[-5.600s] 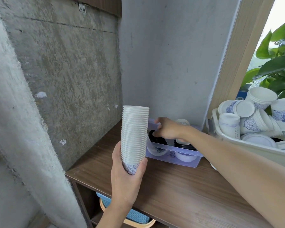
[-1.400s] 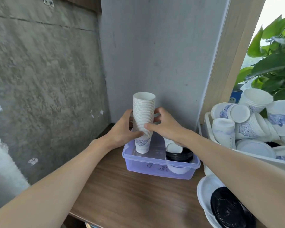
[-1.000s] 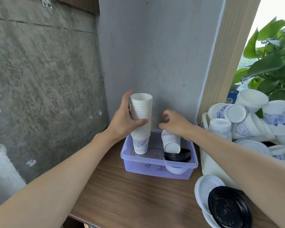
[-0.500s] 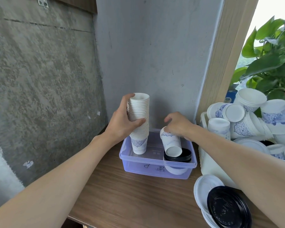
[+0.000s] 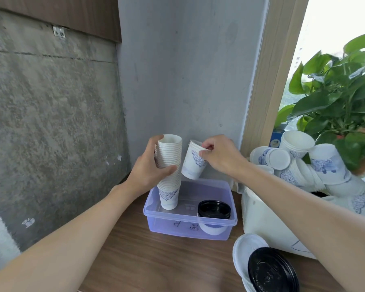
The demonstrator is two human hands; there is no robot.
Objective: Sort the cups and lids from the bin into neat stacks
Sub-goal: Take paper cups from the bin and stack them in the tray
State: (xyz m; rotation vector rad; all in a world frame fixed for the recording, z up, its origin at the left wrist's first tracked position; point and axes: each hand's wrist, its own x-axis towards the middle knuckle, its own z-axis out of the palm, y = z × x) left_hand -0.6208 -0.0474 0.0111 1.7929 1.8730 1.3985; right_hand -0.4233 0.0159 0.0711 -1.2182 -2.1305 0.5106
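A tall stack of white paper cups with blue patterns [image 5: 169, 182] stands upright in the left end of a clear purple plastic box [image 5: 188, 218]. My left hand [image 5: 150, 169] grips the stack around its middle. My right hand [image 5: 218, 154] pinches the rim of a short stack of the same cups [image 5: 193, 163], held tilted in the air just right of the tall stack's top. A pile of black lids [image 5: 214, 209] sits in the box's right end on a white one.
A white bin [image 5: 261, 220] at right is heaped with loose cups and lids [image 5: 299, 163]. White and black lids [image 5: 268, 270] lie on the wooden shelf in front of it. Concrete walls close the left and back. A potted plant [image 5: 341, 106] stands behind the bin.
My right hand lifted the short cup stack out of the box, where it lay on its side, and raised it up beside the tall stack's top. My left hand keeps its hold.
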